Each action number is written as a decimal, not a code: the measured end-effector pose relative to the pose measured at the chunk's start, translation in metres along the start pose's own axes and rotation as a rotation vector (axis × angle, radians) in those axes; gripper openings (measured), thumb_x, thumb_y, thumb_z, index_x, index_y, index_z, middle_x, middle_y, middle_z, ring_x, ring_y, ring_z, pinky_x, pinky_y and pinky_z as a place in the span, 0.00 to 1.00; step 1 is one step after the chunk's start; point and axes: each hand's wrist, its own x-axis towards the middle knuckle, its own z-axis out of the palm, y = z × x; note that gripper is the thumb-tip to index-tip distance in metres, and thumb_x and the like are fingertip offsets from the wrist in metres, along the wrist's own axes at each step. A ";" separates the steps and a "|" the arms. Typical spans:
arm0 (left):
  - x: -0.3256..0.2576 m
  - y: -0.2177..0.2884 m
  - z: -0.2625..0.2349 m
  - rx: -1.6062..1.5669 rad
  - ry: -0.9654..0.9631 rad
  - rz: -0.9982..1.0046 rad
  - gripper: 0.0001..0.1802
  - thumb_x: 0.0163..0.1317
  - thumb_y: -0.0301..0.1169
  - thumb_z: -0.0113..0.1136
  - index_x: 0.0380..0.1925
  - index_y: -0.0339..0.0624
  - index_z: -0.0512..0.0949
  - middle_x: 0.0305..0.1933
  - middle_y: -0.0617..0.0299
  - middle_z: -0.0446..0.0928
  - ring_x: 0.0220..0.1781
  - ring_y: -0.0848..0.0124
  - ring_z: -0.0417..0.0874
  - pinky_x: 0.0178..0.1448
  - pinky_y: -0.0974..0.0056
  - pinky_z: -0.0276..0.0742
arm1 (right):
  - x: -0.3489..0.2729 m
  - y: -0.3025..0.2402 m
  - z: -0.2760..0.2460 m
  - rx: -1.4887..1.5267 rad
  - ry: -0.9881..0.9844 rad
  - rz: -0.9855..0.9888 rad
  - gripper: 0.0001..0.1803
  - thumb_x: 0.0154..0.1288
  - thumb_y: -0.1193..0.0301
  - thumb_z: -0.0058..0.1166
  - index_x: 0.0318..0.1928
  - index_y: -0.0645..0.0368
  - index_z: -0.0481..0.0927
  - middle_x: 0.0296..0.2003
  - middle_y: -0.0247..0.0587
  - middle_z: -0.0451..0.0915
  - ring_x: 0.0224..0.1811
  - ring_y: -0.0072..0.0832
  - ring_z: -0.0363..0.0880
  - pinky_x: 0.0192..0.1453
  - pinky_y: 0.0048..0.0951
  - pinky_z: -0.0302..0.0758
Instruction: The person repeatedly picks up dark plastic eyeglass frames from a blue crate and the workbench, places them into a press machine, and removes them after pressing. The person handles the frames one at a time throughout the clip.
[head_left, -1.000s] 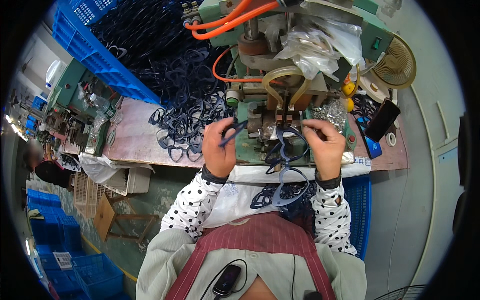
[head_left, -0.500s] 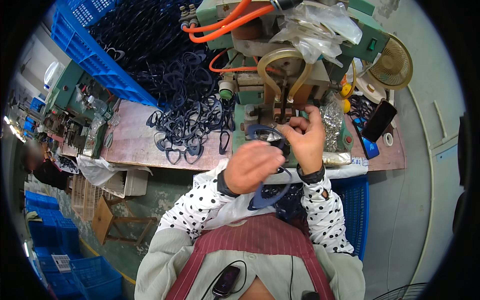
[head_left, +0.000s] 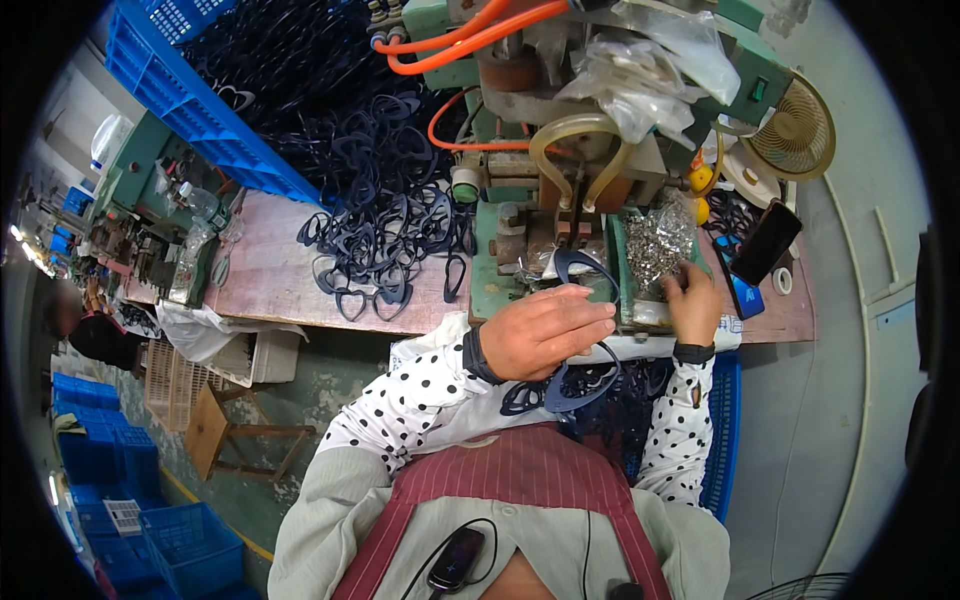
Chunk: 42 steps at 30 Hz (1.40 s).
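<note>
My left hand [head_left: 545, 335] is closed around the middle of a dark blue plastic eyeglass frame [head_left: 582, 402]. One rim loop sticks up beyond my fingers and the other hangs below them. The upper loop lies just in front of the copper-coloured jaws [head_left: 573, 235] of a green bench machine [head_left: 495, 285]. My right hand [head_left: 695, 312] is at the near right edge of a tray heaped with small shiny metal parts [head_left: 658, 245]. Its fingers are bent together at the parts, and whatever they pinch is too small to make out.
Many dark eyeglass frames [head_left: 385, 240] lie heaped on the table, spilling from a blue crate [head_left: 210, 120]. Orange hoses [head_left: 470, 45] and a plastic bag [head_left: 640, 75] hang over the machine. Right of the tray are a phone [head_left: 765, 243] and a small fan [head_left: 792, 128]. More frames rest at my lap.
My right hand has left the machine jaws and moved right to the metal parts. My left hand, with the eyeglass frame, has shifted slightly right.
</note>
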 end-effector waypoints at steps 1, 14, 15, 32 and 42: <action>0.000 0.000 0.000 0.003 0.002 -0.002 0.21 0.56 0.24 0.64 0.51 0.32 0.77 0.55 0.46 0.77 0.54 0.54 0.81 0.61 0.48 0.77 | -0.002 -0.002 0.003 -0.050 -0.021 -0.018 0.13 0.59 0.67 0.61 0.44 0.57 0.82 0.37 0.49 0.82 0.40 0.47 0.81 0.41 0.42 0.77; -0.046 0.006 -0.002 0.434 0.218 -0.170 0.21 0.53 0.30 0.65 0.50 0.50 0.80 0.54 0.62 0.79 0.52 0.66 0.80 0.59 0.51 0.70 | 0.004 0.025 0.036 0.430 0.161 0.094 0.07 0.63 0.71 0.60 0.40 0.60 0.84 0.32 0.42 0.83 0.34 0.29 0.82 0.41 0.28 0.76; -0.067 -0.007 -0.007 0.476 0.305 -0.248 0.18 0.50 0.26 0.65 0.44 0.51 0.81 0.49 0.61 0.80 0.45 0.64 0.81 0.56 0.52 0.69 | 0.005 0.025 0.038 0.462 0.168 0.108 0.07 0.63 0.71 0.61 0.40 0.60 0.84 0.32 0.41 0.83 0.34 0.28 0.82 0.41 0.28 0.76; -0.277 -0.137 -0.128 0.556 0.207 -1.616 0.33 0.58 0.59 0.55 0.31 0.34 0.83 0.33 0.43 0.83 0.43 0.47 0.81 0.50 0.55 0.72 | 0.006 0.003 0.031 0.464 0.205 0.111 0.09 0.59 0.74 0.62 0.41 0.59 0.86 0.31 0.43 0.84 0.32 0.28 0.82 0.39 0.27 0.76; -0.119 -0.063 -0.081 0.315 0.670 -1.148 0.10 0.70 0.29 0.51 0.43 0.31 0.71 0.29 0.55 0.79 0.23 0.69 0.84 0.28 0.66 0.74 | 0.002 -0.106 -0.033 1.009 -0.139 0.045 0.08 0.58 0.79 0.60 0.39 0.64 0.85 0.30 0.29 0.82 0.29 0.13 0.73 0.35 0.14 0.68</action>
